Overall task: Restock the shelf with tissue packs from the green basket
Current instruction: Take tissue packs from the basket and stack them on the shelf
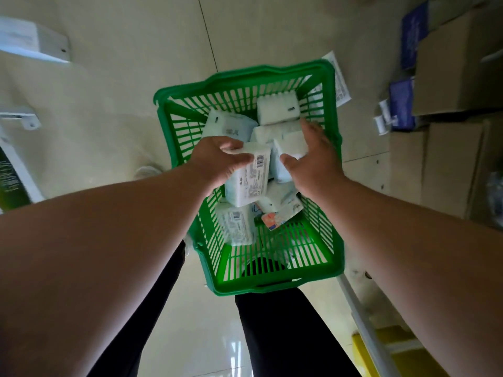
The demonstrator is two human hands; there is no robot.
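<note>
Green plastic basket [246, 288] on the pale tiled floor [122, 77], holding several white tissue packs. Left hand [217, 161]: grip pinching the barcode-labelled tissue pack [249, 180], raised over the pile. Right hand [313, 156]: fingers spread loosely around a second tissue pack [288, 156], not clamped on it. Cardboard boxes [457, 72] stand to the right.

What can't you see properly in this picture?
- Head view: the shelf to restock is not clearly shown.
- The print on the tissue pack in the left hand is too small to read.
- The right hand hides part of another pack.
- Packs cover the green basket floor.
</note>
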